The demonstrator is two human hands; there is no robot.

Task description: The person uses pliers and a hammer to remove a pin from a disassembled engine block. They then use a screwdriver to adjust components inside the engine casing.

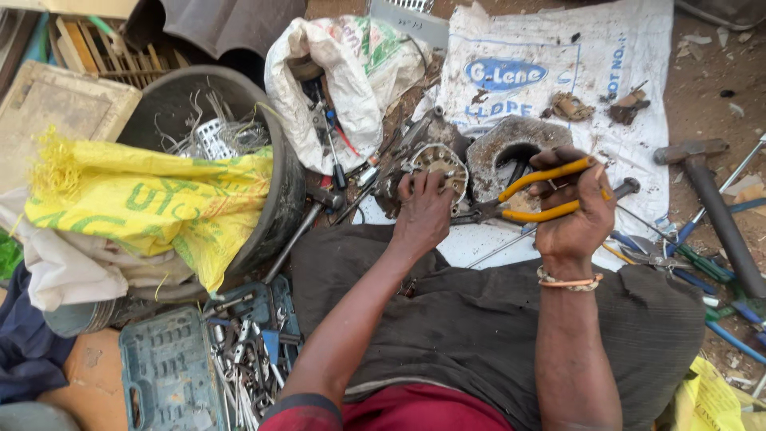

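Observation:
My left hand rests on a round, rusty metal machine part that lies on a white printed sack in front of my knees. My right hand is closed around the yellow handles of a pair of pliers; their jaws point left toward the part. A grey cast housing with a round hole lies just behind the pliers. A beaded bracelet circles my right wrist.
A black tub of scrap under a yellow sack stands at left. A white bag holds tools. An open blue case of sockets lies lower left. A hammer and screwdrivers lie at right.

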